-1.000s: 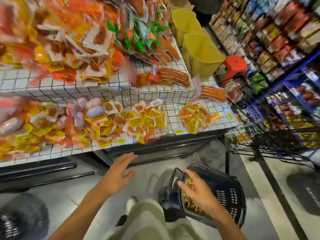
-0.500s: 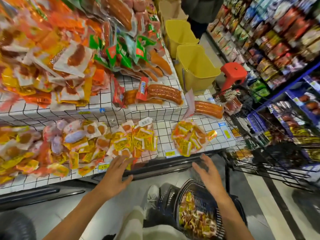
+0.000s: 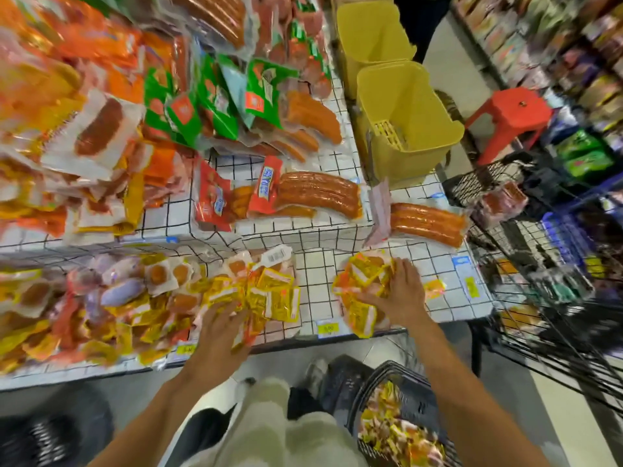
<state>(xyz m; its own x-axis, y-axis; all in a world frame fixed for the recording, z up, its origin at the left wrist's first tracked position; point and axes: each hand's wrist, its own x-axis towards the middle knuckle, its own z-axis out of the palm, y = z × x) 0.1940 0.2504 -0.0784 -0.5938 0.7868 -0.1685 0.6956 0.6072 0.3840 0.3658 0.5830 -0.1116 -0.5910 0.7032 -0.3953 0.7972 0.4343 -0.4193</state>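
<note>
Two heaps of small yellow snack packets lie on the lower tier of a checkered display table. My left hand rests with spread fingers on the near edge of the larger heap. Over the smaller heap to the right lies my right hand, fingers and thumb spread across the packets. Neither hand has lifted a packet. By my legs on the floor stands a black shopping basket holding several similar packets.
Sausage packs and green and orange packets crowd the upper tier. Another sausage pack lies at the table's right end. Two yellow bins and a red stool stand beyond. A black wire cart is close on the right.
Both hands moved up and forward from above the floor and basket onto the packet heaps. The view has moved closer to the table.
</note>
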